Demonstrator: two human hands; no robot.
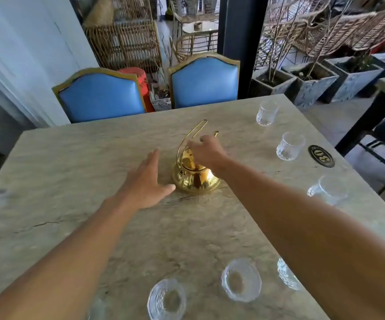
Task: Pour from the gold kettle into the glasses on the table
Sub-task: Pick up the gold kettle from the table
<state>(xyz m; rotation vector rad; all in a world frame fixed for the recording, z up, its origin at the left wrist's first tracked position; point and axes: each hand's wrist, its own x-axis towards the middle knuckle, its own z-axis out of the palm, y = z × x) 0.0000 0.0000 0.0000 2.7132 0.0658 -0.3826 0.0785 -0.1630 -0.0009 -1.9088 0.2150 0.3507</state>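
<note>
— What room were we in?
— A café-like one, open at the back onto stacked wicker (122,40) and stone planters (311,82). Two blue chairs (99,93) were pushed in at the far side.
— And the table (71,172)?
— Pale veined stone, flat and hard, with a dark crack on our left. We judged it a firm base for pouring, though a glass set down hard could chip.
— Our hands?
— The left hand (145,181) lay palm down with straight fingers, gripping nothing. Its thumb was at the kettle's base, likely to steady it. The right hand (207,151) hung over the lid with loose fingers, just beside the handle (193,132) and not yet closed round it. We took that as the reach before the lift.
— Where was the kettle (196,179)?
— Upright on the table's middle, between our hands, handle raised and tilted left, spout away from us.
— The glasses (290,146)?
— All looked empty. Three stood along the right edge and more along the near edge (241,282), one half hidden by our right arm. Ringed about the kettle like that, each seemed within a pour's reach.
— Anything smaller?
— A dark oval plaque (321,156) by the right edge.
</note>
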